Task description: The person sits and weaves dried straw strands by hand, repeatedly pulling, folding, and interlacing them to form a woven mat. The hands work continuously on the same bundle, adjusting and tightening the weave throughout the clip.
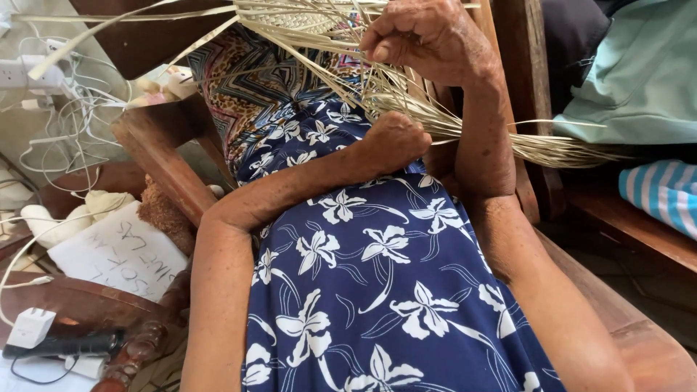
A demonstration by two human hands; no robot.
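On the left, white cables [69,109] trail from a white power strip [18,72] above a dark wooden chair arm [163,163], and a white sheet of handwritten paper [120,254] lies below it, with a small white charger block [29,327] near the lower left corner.

On the lap, over a navy dress with white flowers [370,290], the left hand [392,141] is clenched into a fist under the pale dried palm-leaf strips [406,101]; I cannot tell exactly which strands it grasps. Above it, the right hand [428,36] pinches a few thin strips between thumb and fingers.

A small woven patch [305,18] shows at the top edge, so the weaving looks begun. Most strips fan out loose toward the right, over the wooden bench edge [624,218], so much appears unwoven. Mint-green cloth [639,72] and a blue-striped fabric [664,192] lie at right.
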